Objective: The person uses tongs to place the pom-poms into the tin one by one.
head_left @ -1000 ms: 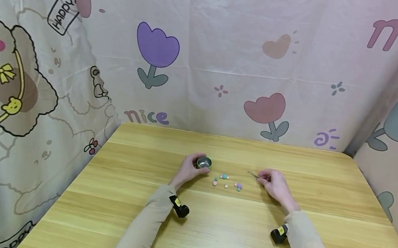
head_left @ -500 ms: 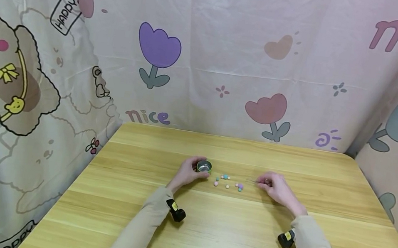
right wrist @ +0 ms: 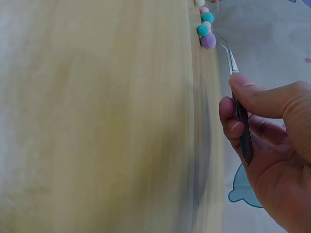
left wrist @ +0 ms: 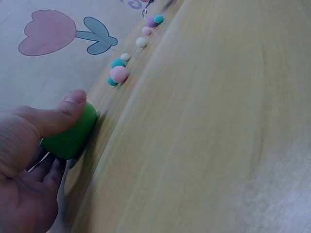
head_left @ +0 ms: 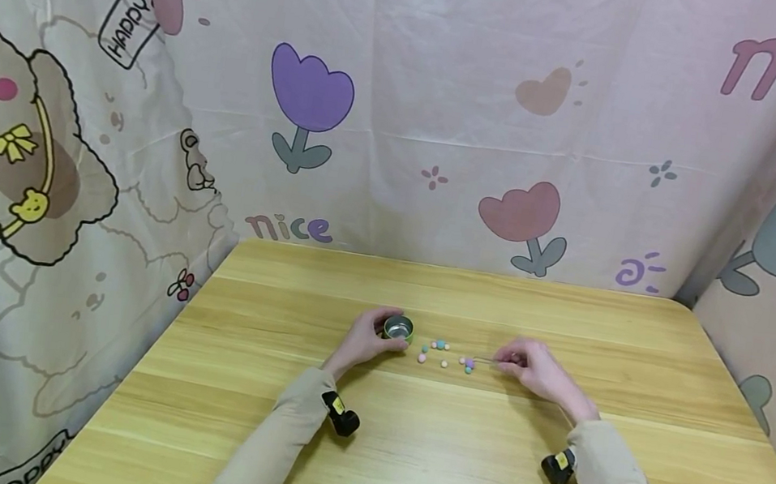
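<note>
Left hand (head_left: 368,337): thumb and fingers curled round a small green tin (left wrist: 77,136), mouth upward, metallic inside. Right of it, on the worktop (head_left: 448,454): small pink, teal and whitish balls (left wrist: 119,74). Next: one purple ball (right wrist: 208,41), clustered with teal and pink. Bent-tipped tweezers (right wrist: 244,128), points parted, near the purple ball. Right hand (head_left: 535,369): pinching the tweezers.

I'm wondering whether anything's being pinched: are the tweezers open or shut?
Open. In the right wrist view, the tweezers in the right hand show two tips standing apart, with nothing visible between them.
</note>
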Available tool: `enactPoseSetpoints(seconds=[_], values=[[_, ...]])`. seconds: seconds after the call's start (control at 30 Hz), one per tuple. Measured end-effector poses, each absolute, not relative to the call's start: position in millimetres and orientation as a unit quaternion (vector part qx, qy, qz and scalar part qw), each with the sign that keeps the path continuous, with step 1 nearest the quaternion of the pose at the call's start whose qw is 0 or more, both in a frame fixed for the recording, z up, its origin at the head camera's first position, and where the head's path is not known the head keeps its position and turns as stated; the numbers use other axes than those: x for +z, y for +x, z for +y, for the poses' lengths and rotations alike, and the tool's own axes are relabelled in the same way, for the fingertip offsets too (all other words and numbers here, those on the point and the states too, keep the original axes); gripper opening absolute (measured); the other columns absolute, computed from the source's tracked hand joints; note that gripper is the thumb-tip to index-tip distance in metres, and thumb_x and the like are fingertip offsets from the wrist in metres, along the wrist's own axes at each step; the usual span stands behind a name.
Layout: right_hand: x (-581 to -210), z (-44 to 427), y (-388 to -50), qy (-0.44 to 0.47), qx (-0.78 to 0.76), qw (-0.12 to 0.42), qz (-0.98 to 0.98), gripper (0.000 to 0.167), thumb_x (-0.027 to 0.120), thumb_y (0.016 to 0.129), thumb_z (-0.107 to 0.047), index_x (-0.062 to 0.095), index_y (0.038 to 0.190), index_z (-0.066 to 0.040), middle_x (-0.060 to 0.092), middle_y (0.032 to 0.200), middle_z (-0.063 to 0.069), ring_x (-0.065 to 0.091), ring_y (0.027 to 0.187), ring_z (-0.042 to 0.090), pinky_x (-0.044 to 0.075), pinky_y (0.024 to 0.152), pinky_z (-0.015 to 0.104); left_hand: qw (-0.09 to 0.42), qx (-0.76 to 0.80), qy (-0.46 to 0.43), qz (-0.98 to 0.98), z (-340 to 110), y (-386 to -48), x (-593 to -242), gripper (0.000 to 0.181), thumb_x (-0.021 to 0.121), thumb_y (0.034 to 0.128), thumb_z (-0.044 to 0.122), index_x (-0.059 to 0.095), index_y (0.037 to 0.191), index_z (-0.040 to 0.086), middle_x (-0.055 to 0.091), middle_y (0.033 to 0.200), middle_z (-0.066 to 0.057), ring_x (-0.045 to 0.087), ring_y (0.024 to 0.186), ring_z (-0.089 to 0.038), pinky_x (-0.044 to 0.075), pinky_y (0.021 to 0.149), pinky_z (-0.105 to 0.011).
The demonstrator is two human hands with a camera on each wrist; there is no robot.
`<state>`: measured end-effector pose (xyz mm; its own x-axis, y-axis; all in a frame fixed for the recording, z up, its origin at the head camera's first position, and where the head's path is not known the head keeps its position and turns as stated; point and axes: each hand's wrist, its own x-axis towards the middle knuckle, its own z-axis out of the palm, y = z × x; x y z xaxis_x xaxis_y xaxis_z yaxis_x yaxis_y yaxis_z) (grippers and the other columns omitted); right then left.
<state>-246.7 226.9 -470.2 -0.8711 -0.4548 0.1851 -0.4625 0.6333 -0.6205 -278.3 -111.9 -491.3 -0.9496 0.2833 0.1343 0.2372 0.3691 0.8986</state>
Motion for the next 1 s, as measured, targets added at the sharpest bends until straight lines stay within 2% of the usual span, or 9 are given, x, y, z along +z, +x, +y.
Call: enactPoseSetpoints(seconds=[0.53,1.0], values=[[-470.1,221.6,-247.9,0.239,0.333,-0.021,-0.912,0.011,0.070,0.089,-0.001,0.075,0.099,-0.002,0.072,0.093,0.008,0.060,0.080,0.010,0.052,0.070,0.018,0.018,0.536,0.156,0.829,-112.1,-279.7,-492.7,0.064,0.084,0.0796,0.008,0.057,0.136,-0.004,0.062,0.136,-0.024,0.060,0.127,-0.039,0.047,0.114,-0.049],[-473.2,222.4,-249.1,0.243,0.330,0.005,-0.912,0.010,0.069,0.089,0.000,0.076,0.097,-0.003,0.072,0.093,0.008,0.063,0.082,0.012,0.055,0.072,0.020,0.022,0.528,0.156,0.834,-111.5,-276.9,-489.6,0.065,0.084,0.0803,0.008,0.056,0.137,-0.004,0.061,0.137,-0.024,0.059,0.128,-0.039,0.047,0.114,-0.048]])
